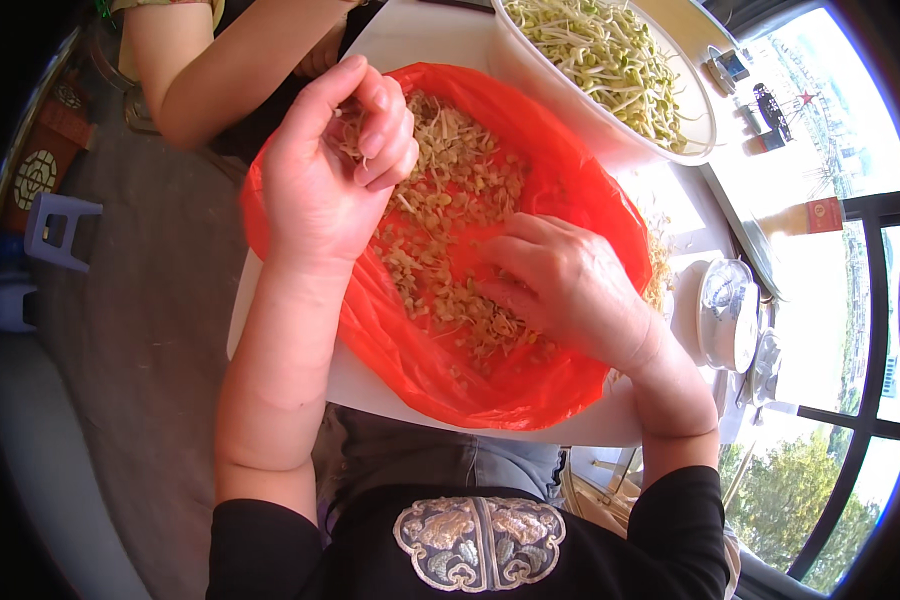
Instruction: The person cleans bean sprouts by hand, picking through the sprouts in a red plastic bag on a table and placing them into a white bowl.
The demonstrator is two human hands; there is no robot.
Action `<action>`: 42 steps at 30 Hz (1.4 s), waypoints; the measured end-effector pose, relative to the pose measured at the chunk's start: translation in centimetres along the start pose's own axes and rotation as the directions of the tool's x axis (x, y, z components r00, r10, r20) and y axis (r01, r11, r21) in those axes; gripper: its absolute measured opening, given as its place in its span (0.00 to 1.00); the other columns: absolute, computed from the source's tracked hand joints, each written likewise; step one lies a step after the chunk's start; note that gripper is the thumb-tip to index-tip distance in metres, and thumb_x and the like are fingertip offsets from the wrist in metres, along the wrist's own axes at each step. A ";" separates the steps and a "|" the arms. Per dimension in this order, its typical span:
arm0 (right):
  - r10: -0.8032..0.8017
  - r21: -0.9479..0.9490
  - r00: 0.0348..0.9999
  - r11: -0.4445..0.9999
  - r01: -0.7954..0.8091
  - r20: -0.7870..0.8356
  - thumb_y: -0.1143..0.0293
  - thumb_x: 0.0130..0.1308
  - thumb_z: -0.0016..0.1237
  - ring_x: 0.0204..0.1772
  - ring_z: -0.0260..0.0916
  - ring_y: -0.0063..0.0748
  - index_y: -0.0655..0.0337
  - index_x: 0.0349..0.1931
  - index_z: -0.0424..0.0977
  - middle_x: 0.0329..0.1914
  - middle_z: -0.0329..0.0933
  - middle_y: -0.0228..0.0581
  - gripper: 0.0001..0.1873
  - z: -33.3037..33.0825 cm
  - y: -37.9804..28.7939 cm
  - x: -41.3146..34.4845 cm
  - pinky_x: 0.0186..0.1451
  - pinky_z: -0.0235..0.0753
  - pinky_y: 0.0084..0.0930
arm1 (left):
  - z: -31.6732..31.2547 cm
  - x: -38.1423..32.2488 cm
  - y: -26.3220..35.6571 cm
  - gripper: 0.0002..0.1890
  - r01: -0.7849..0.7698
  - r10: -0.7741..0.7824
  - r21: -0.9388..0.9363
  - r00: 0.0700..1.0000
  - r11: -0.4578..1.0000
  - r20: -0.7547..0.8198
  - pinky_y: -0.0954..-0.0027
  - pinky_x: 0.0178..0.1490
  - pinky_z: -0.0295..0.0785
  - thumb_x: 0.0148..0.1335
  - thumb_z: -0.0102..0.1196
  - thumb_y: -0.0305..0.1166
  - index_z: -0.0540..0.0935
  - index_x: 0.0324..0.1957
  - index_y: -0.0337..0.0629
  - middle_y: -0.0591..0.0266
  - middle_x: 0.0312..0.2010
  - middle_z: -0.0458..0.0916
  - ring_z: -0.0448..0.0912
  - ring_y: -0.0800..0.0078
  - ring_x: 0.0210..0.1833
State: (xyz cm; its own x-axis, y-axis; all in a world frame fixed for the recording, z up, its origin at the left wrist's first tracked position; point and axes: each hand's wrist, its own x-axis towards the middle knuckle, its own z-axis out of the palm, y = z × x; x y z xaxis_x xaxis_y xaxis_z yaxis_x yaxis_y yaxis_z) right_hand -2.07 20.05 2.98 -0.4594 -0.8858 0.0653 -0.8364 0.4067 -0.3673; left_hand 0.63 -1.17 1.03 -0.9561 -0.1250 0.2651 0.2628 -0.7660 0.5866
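Observation:
A red plastic bag (450, 401) lies wide open in front of me. Inside it are loose bean sprouts and hulls (450, 150), spread over the bottom. My left hand (337, 165) is raised over the bag's left side, palm up, its fingers curled around a few bean sprouts. Down inside the bag, at its right, is my right hand (570, 277). Its fingers bend towards the sprouts and hulls there, with the fingertips partly hidden, so I cannot tell whether they pinch anything.
Beyond the bag stands a large white tub (701, 154) of bean sprouts (607, 67). Another person's arm (232, 82) rests at the far left. Scattered sprouts (658, 262) and clear-wrapped containers (727, 315) sit on the right, beside the window. A plastic stool (60, 229) is on the floor.

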 end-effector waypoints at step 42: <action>0.165 0.137 0.886 0.984 -0.116 -0.434 0.77 0.58 0.51 0.35 0.74 0.25 0.64 0.34 0.75 0.33 0.75 0.36 0.04 -3.6 2.3 2.9 0.38 0.73 0.21 | -1.1 0.6 0.0 0.12 -0.070 0.062 -0.071 0.992 0.995 -0.109 0.78 0.19 0.47 0.66 0.41 0.35 0.67 0.25 0.45 0.71 0.14 0.58 0.50 0.82 0.13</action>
State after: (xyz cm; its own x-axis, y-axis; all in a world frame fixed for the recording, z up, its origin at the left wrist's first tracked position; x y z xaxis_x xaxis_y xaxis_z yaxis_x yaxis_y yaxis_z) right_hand -6.45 19.22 5.66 -0.6748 -0.6203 0.3998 -0.7284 0.4725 -0.4962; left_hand -0.10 -1.99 0.36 -0.9463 -0.2400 0.2164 0.3192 -0.7984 0.5105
